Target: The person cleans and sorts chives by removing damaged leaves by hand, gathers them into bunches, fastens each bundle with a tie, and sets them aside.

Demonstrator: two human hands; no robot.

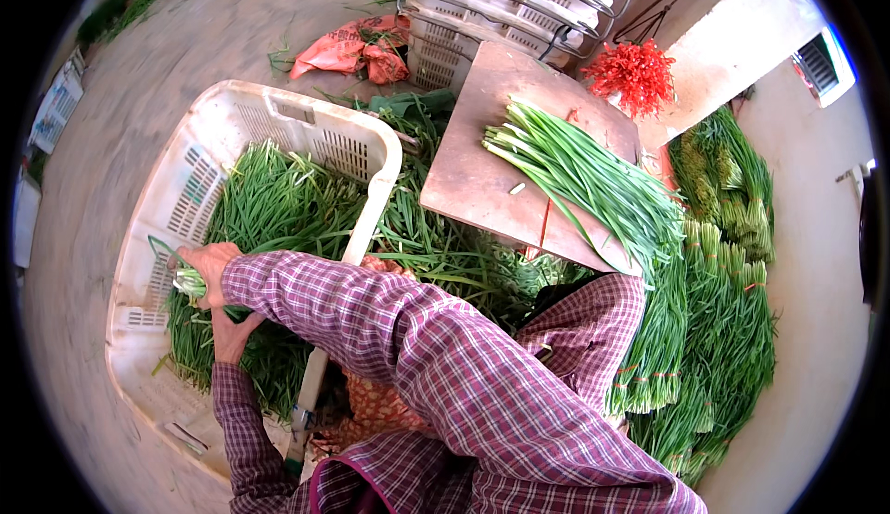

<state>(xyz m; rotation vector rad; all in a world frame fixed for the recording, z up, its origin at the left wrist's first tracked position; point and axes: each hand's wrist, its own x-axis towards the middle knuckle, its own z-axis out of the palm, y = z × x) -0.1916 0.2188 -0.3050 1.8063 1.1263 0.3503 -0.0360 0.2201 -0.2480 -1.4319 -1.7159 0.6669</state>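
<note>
Both my hands reach into a white plastic crate [316, 114] on the left, which holds a heap of loose green garlic chives [278, 201]. My right hand [212, 264], its arm crossing over from the right, is closed around the pale stem ends of a small bunch of chives [188, 280]. Just below it is my left hand [233, 333], thumb and fingers spread apart, near the same bunch; its fingertips are partly hidden. A larger loose bunch of chives [584, 166] lies across a wooden board [473, 152] to the right, with a cut stem piece beside it.
Tied chive bundles [730, 319] are piled on the right. Stacked white crates [445, 41] with metal handles stand behind the board, near a bunch of red ties [633, 76] and a red plastic bag [341, 48]. Loose greens [431, 236] lie between crate and board.
</note>
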